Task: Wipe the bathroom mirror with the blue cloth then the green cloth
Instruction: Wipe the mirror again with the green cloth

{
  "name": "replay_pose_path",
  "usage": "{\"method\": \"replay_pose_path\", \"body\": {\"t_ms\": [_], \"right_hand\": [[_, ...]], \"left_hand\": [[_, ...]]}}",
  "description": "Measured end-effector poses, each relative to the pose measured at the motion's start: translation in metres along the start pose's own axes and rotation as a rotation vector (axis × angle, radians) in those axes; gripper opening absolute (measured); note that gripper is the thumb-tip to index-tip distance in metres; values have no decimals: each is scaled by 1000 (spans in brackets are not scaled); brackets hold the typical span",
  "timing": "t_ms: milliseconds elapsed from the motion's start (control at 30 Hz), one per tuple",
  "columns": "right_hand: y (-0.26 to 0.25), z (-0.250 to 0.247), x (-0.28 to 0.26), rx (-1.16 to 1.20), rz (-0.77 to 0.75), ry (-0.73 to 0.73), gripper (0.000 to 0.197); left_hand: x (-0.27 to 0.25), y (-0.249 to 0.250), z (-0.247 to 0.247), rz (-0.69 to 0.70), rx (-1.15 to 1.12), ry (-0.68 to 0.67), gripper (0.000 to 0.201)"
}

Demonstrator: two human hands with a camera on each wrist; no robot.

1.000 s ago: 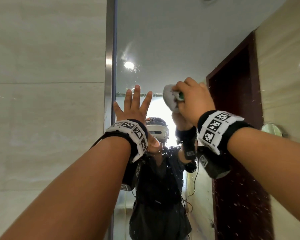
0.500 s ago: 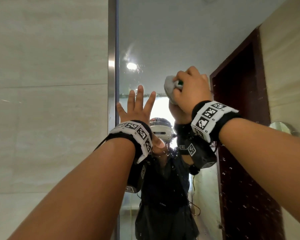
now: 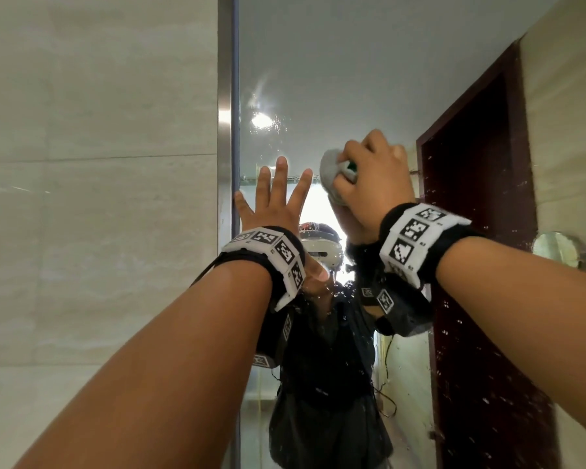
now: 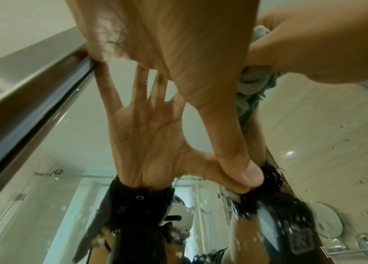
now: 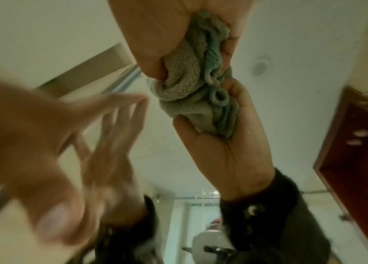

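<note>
Left hand (image 3: 274,211): raised, fingers straight and spread, flat against the mirror (image 3: 335,89) by its left frame. Right hand (image 3: 374,179): raised, fist bunching the green cloth (image 3: 332,169) on the glass, right of it.

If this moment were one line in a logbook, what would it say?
left hand: flat on mirror | right hand: grips bunched cloth against glass | droplets on mirror

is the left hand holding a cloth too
No, the left hand is spread flat with straight fingers against the mirror; only the right hand grips the cloth.
</note>
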State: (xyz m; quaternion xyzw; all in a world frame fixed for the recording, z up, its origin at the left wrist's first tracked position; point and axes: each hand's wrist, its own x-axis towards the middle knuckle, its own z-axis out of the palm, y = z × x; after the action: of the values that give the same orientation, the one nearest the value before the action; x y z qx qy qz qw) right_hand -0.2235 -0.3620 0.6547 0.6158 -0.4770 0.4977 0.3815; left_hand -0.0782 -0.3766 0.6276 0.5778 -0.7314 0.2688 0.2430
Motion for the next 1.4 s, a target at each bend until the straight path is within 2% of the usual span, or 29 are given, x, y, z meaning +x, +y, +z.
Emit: {"method": "replay_pose_path", "body": {"t_ms": [133, 333, 400, 500, 600, 733, 833, 933, 1100, 1233, 1300, 1400], "right_hand": [[-1, 1, -12, -9, -101, -54, 28], [3, 2, 0, -29, 20, 10, 21], [-6, 9, -24, 1, -29, -41, 21], [-12, 14, -62, 6, -193, -151, 27], [0, 7, -54, -21, -195, -216, 29], [13, 3, -58, 60, -49, -99, 36], [12, 13, -88, 121, -26, -114, 50], [20, 15, -113, 110, -82, -181, 58], [37, 8, -122, 56, -228, -204, 52], [31, 9, -113, 149, -86, -76, 45], [21, 17, -130, 149, -80, -140, 50], [16, 20, -151, 74, -182, -264, 61]], "left_hand": [[0, 0, 0, -10, -8, -2, 152], [2, -1, 0, -10, 26, 1, 153], [2, 0, 2, -15, 32, 6, 153], [1, 2, 1, -36, 51, 16, 154], [-2, 4, -2, -38, 43, 11, 153], [-18, 12, -2, -50, 28, 0, 144], [-42, 15, 19, -31, -56, -27, 140], [-60, 10, 37, -3, -101, -35, 141], [-62, 7, 58, 2, -87, -67, 147], [-57, 8, 67, -12, -63, -17, 153], [-57, 8, 67, -8, -61, -9, 154], [-58, 8, 67, -10, -51, 1, 155]]}}
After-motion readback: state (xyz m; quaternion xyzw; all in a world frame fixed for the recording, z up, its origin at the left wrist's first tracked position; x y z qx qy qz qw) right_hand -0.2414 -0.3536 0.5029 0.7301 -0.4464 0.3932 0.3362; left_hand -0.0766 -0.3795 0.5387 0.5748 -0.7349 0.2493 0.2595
